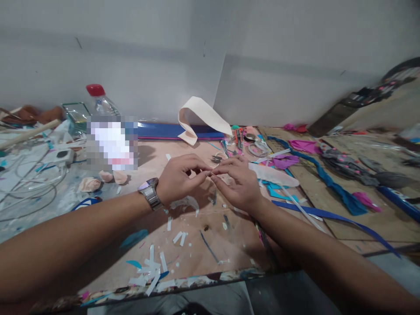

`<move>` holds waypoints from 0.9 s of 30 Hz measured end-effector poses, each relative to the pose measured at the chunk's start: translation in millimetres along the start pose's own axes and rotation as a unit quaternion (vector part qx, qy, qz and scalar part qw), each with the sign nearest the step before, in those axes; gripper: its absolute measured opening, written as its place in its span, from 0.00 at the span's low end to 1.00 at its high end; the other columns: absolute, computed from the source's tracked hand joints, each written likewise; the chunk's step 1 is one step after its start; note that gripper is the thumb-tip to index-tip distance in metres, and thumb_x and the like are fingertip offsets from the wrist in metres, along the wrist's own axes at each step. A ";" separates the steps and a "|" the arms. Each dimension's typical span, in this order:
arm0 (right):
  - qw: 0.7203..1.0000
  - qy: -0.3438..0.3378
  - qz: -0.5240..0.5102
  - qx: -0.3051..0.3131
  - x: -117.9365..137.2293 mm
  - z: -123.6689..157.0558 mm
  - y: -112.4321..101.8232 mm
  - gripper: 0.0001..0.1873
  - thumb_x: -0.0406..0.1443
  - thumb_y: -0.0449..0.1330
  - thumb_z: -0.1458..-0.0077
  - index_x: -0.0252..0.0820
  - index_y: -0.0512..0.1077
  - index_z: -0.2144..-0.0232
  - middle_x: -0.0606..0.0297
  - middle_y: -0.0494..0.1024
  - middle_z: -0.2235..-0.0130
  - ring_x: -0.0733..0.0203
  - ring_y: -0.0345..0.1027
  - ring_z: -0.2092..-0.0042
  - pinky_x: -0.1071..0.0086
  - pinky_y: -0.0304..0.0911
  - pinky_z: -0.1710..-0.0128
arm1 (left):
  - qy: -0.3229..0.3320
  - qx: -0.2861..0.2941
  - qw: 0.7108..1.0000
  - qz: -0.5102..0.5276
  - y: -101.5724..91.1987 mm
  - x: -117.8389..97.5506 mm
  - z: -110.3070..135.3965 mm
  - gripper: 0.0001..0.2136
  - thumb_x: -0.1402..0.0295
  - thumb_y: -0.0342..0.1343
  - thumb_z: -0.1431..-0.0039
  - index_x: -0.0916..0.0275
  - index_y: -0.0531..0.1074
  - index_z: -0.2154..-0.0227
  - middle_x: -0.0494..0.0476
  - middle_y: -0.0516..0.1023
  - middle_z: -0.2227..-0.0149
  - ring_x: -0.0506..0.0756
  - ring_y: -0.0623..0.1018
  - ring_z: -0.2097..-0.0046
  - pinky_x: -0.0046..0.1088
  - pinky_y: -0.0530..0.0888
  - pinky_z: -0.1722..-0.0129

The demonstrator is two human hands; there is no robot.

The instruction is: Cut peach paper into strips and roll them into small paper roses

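Note:
My left hand [179,177] and my right hand [238,183] meet fingertip to fingertip above the brown worktable [197,245]. Both hands are pinched closed on a small, thin pale piece [210,173] between them; it is too small to name. A metal wristwatch [150,192] sits on my left wrist. Just beyond the fingers lies a small pair of snips [216,159]. A cream ribbon strip [200,118] curls upright behind them.
A clear plastic bottle with a red cap [100,105] stands at the back left, near small pale fabric roses [90,183] and white cables [29,183]. Blue ribbon [328,216], teal fabric [337,190], magenta scraps [285,162] and white paper bits [152,271] litter the table.

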State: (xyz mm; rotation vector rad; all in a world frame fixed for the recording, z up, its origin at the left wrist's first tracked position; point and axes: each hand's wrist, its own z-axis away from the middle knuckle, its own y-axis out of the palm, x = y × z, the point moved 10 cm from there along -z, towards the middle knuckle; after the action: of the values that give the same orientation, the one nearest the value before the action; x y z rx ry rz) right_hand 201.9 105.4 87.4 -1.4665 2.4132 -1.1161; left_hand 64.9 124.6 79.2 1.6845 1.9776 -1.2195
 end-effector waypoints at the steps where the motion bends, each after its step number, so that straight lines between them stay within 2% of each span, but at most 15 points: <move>1: 1.000 0.000 0.001 -0.001 0.4 -0.1 -0.2 0.00 0.34 0.65 0.40 0.44 0.76 0.65 0.64 0.83 0.66 0.56 0.76 0.60 0.57 0.61 0.53 | 0.007 -0.005 1.000 0.000 -0.8 -1.3 -0.1 0.05 0.70 0.62 0.39 0.62 0.83 0.64 0.56 0.83 0.65 0.48 0.77 0.68 0.22 0.71 0.70; 10: 1.000 0.004 -0.003 -0.007 0.1 -0.8 -2.1 0.03 0.34 0.67 0.41 0.45 0.76 0.64 0.66 0.83 0.66 0.57 0.78 0.62 0.55 0.60 0.48 | 0.034 -0.004 0.999 -0.013 -2.5 -5.3 -0.8 0.04 0.73 0.61 0.39 0.63 0.81 0.65 0.55 0.82 0.66 0.48 0.76 0.68 0.23 0.72 0.67; 14: 1.000 0.005 0.007 -0.013 -1.2 -0.9 -3.1 0.02 0.35 0.67 0.41 0.46 0.77 0.65 0.67 0.83 0.67 0.57 0.77 0.62 0.53 0.59 0.46 | 0.011 0.010 1.000 -0.023 0.2 -0.2 -1.6 0.04 0.71 0.61 0.38 0.64 0.80 0.66 0.55 0.82 0.66 0.48 0.76 0.68 0.23 0.71 0.68; 20: 1.000 -0.004 0.013 -0.015 0.7 -2.5 -4.2 0.01 0.35 0.66 0.40 0.46 0.77 0.65 0.66 0.83 0.67 0.57 0.77 0.63 0.54 0.61 0.49 | -0.031 0.042 0.999 -0.002 7.8 7.3 -2.2 0.06 0.68 0.59 0.36 0.65 0.79 0.65 0.55 0.81 0.66 0.48 0.74 0.69 0.22 0.70 0.70; 27: 1.000 0.000 0.008 -0.017 -0.7 -2.5 -4.8 0.03 0.36 0.67 0.41 0.45 0.76 0.66 0.66 0.82 0.69 0.57 0.76 0.64 0.55 0.62 0.52 | -0.046 0.069 0.996 0.035 13.4 10.6 -0.9 0.07 0.67 0.58 0.35 0.65 0.78 0.64 0.55 0.80 0.66 0.49 0.76 0.68 0.23 0.71 0.68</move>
State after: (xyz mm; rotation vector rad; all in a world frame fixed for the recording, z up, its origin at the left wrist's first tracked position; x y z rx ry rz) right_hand 204.7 106.0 92.1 -1.4553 2.4508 -1.0772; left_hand 74.3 132.0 67.0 1.7126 1.8031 -1.4106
